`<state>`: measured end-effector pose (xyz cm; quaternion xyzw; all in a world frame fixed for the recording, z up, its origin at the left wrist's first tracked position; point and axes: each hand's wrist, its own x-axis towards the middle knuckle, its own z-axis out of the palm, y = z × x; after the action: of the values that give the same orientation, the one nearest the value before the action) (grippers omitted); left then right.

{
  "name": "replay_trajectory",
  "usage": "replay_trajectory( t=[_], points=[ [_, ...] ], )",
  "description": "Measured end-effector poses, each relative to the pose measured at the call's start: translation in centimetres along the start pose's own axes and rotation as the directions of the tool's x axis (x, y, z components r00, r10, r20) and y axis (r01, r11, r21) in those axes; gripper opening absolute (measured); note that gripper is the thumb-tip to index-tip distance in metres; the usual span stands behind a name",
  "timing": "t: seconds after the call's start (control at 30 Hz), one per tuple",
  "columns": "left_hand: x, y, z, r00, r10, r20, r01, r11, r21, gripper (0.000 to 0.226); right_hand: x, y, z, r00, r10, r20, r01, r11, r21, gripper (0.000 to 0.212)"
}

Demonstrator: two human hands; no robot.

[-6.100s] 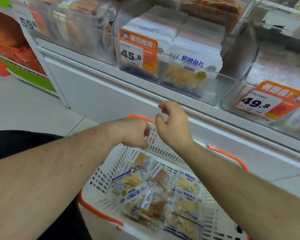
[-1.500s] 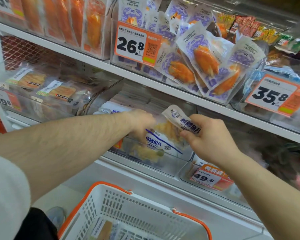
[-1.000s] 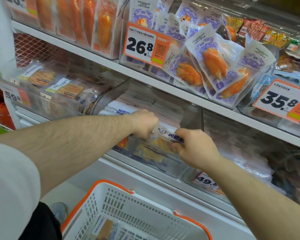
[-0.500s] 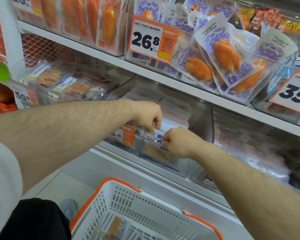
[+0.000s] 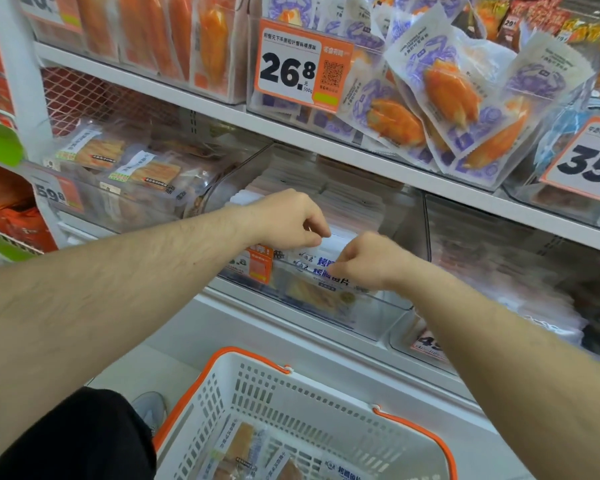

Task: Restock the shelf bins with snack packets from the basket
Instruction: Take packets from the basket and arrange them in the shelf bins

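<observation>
Snack packets (image 5: pixel 321 266), white with blue lettering, stand in a row in the clear shelf bin (image 5: pixel 371 317) at the middle of the frame, on the lower shelf. Both hands meet over the top edges of the front packets. The left hand (image 5: pixel 288 220) has its fingers curled down and pinches a white top edge; the right hand (image 5: pixel 364 263) is likewise curled, its fingertips pinching the front packet's top beside the blue print. Half a second ago the hands sat at nearly the same spot with the packet already low in the bin; a second and a half ago the right hand held that packet raised and tilted above the row, so it has since been pushed down into line. The view has also drifted a little toward the right.

One white basket (image 5: pixel 291 393) with orange rim and handles sits at the bottom centre of the frame, with at least three packets (image 5: pixel 243 445) visible lying in it, partly cut off by the frame edge. Three price tags read clearly or in part: 26.8 (image 5: pixel 302 65) at upper centre, 35 (image 5: pixel 589 164) at right, 59.8 (image 5: pixel 54 195) at left. A fourth orange tag (image 5: pixel 257 265) on the bin is half hidden behind the left wrist, and a fifth (image 5: pixel 426 344) shows below the right forearm.
</observation>
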<state>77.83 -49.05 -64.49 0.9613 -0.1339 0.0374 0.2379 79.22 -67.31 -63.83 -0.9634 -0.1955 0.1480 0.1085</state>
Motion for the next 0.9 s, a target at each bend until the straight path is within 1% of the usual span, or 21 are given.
replay_trajectory(
  t=[0.03, 0.07, 0.1, 0.13, 0.2, 0.27, 0.37, 0.43, 0.47, 0.5, 0.57, 0.6, 0.63, 0.67, 0.7, 0.73, 0.77, 0.8, 0.83, 0.9],
  points=[
    [-0.5, 0.0, 0.1, 0.999, -0.009, -0.035, 0.008, 1.0, -0.026, 0.024, -0.3, 0.4, 0.1, 0.99, 0.005, -0.144, -0.003, 1.0, 0.013, 0.024],
    [-1.1, 0.1, 0.3, 0.997, -0.015, -0.069, 0.012, 0.999, -0.042, 0.023, -0.7, 0.8, 0.2, 0.957, 0.02, -0.29, -0.011, 0.999, 0.033, 0.019],
    [-1.6, 0.1, 0.7, 0.995, -0.022, -0.1, 0.016, 0.998, -0.058, 0.023, -1.1, 1.0, 0.6, 0.917, 0.033, -0.398, -0.02, 0.999, 0.037, 0.018],
    [-2.2, 0.3, 1.0, 0.991, -0.023, -0.135, 0.013, 0.997, -0.076, 0.022, -1.4, 1.1, 1.0, 0.891, 0.041, -0.453, -0.036, 0.999, 0.02, 0.02],
    [-3.2, 0.8, 1.7, 0.977, -0.019, -0.211, -0.005, 0.993, -0.114, 0.02, -1.6, 1.4, 1.9, 0.896, 0.046, -0.442, -0.06, 0.998, -0.018, 0.027],
    [-3.9, 1.6, 2.4, 0.967, -0.005, -0.255, -0.032, 0.989, -0.142, 0.018, -1.5, 1.4, 2.6, 0.907, 0.034, -0.421, -0.043, 0.999, -0.012, 0.025],
    [-4.9, 2.9, 3.2, 0.963, 0.045, -0.265, -0.081, 0.989, -0.125, 0.015, -1.4, 1.5, 3.0, 0.901, 0.044, -0.431, -0.03, 0.999, 0.04, 0.023],
    [-5.7, 3.6, 3.5, 0.96, 0.07, -0.27, -0.105, 0.987, -0.118, 0.013, -1.7, 1.6, 3.2, 0.874, 0.032, -0.484, -0.024, 0.999, 0.022, 0.024],
    [-6.2, 3.9, 3.8, 0.962, 0.071, -0.263, -0.105, 0.987, -0.118, 0.012, -2.1, 1.7, 3.5, 0.835, -0.001, -0.55, -0.006, 1.0, -0.01, 0.023],
    [-6.6, 4.0, 4.2, 0.969, 0.063, -0.238, -0.093, 0.989, -0.118, 0.012, -2.5, 1.8, 4.1, 0.767, -0.068, -0.638, 0.048, 0.998, -0.048, 0.02],
    [-7.6, 3.7, 5.4, 0.993, 0.042, -0.111, -0.052, 0.994, -0.097, 0.013, -3.5, 1.9, 5.8, 0.564, -0.235, -0.792, 0.234, 0.965, -0.12, 0.013],
    [-8.0, 3.5, 6.1, 0.999, 0.033, -0.014, -0.034, 0.997, -0.066, 0.013, -4.1, 1.9, 7.0, 0.479, -0.286, -0.83, 0.314, 0.939, -0.142, 0.01],
    [-8.5, 3.3, 6.9, 0.996, 0.021, 0.088, -0.019, 1.0, -0.025, 0.014, -4.5, 1.9, 8.2, 0.434, -0.319, -0.843, 0.377, 0.914, -0.152, 0.009],
    [-8.9, 3.1, 7.7, 0.983, 0.002, 0.186, -0.006, 1.0, 0.017, 0.016, -4.9, 1.9, 9.6, 0.425, -0.334, -0.841, 0.421, 0.896, -0.143, 0.008],
    [-9.2, 2.8, 8.5, 0.963, -0.027, 0.269, 0.016, 0.999, 0.046, 0.017, -5.1, 1.9, 11.1, 0.438, -0.331, -0.836, 0.454, 0.884, -0.113, 0.008],
    [-9.6, 2.5, 9.3, 0.939, -0.064, 0.338, 0.044, 0.997, 0.066, 0.019, -5.3, 2.0, 12.5, 0.465, -0.309, -0.83, 0.472, 0.879, -0.062, 0.009],
    [-10.1, 2.1, 10.1, 0.914, -0.098, 0.394, 0.07, 0.994, 0.084, 0.02, -5.4, 2.2, 14.2, 0.511, -0.271, -0.816, 0.473, 0.881, 0.003, 0.009],
    [-10.6, 1.8, 11.0, 0.888, -0.123, 0.443, 0.086, 0.991, 0.104, 0.021, -5.5, 2.6, 15.9, 0.574, -0.228, -0.786, 0.451, 0.89, 0.071, 0.009],
    [-11.0, 1.5, 11.8, 0.861, -0.138, 0.49, 0.09, 0.989, 0.12, 0.022, -5.6, 3.0, 17.7, 0.66, -0.188, -0.727, 0.408, 0.903, 0.137, 0.01],
    [-11.8, 0.7, 13.6, 0.788, -0.167, 0.593, 0.08, 0.982, 0.17, 0.023, -5.6, 4.2, 21.4, 0.847, -0.103, -0.522, 0.269, 0.929, 0.253, 0.014]
  ],
)
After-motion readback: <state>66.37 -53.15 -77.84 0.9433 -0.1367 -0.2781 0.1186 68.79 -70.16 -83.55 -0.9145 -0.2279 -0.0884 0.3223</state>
